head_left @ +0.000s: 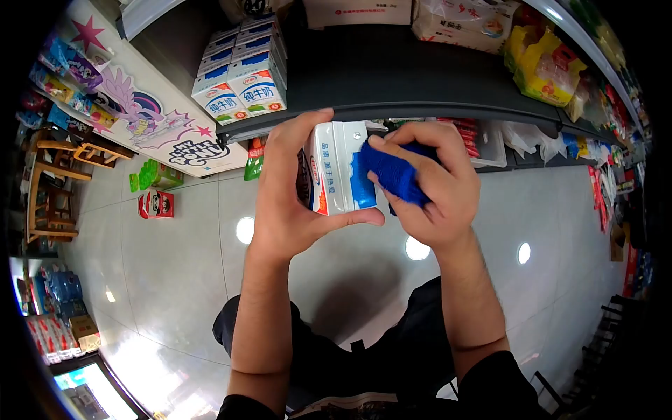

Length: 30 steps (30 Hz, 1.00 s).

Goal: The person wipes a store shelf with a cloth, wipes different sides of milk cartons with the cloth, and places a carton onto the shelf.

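Between my hands is a white and blue milk carton (339, 164), its folded end with blue print facing me. My left hand (280, 189) grips it from the left, fingers along the far side and thumb under the near edge. A bunched blue cloth (395, 171) is pinched in my right hand (441, 182) and pressed against the carton's right side. Several similar milk cartons (241, 77) stand in a block at the left end of the dark shelf (350, 77) beyond my hands.
A yellow plastic bag (542, 66) and cardboard boxes (360, 12) sit on the shelf. Below its front edge are a clear bin (491, 143) and red packets. A red container (156, 204) and green packages (155, 175) rest on the tiled floor at left, near wooden chairs (52, 182).
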### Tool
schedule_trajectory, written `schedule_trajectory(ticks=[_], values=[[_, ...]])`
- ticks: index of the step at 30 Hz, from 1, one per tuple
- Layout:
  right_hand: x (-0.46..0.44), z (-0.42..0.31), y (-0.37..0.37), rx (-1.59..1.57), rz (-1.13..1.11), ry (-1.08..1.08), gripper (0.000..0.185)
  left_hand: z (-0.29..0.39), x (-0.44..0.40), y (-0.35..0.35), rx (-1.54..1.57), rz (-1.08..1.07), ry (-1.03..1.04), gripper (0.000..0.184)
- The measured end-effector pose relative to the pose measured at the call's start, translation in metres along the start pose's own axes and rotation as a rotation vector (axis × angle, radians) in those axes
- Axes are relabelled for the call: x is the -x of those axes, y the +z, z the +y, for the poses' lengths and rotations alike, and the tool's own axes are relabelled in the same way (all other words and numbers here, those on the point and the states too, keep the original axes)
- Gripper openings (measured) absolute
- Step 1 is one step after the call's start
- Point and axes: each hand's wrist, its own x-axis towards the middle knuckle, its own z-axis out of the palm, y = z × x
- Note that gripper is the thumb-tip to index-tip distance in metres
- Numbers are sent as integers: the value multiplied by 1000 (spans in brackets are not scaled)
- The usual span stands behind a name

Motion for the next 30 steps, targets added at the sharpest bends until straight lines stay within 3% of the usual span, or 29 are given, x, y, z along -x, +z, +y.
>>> schedule_trajectory(ticks=[3, 6, 9, 12, 15, 18, 20, 30], values=[[-1, -7, 3, -69, 3, -3, 44, 0, 2, 2, 118, 49, -87, 109], [-6, -13, -2, -45, -48, -54, 43, -5, 1, 1, 86, 37, -36, 108], [-1, -2, 0, -5, -9, -19, 44, -1, 2, -2, 33, -33, -28, 121], [2, 2, 3, -12, 45, 27, 43, -1, 0, -3, 45, -29, 35, 123], [0, 2, 3, -37, 84, 43, 39, -1, -1, -5, 88, -26, 42, 123], [-1, 3, 4, -71, 119, 66, 36, 4, 0, -7, 209, -112, -79, 125], [-2, 4, 4, -98, 131, 92, 35, 7, -1, -4, 269, -85, -66, 116], [-4, -6, -12, 7, 7, -100, 39, 3, -1, -3, 399, -43, -126, 116]])
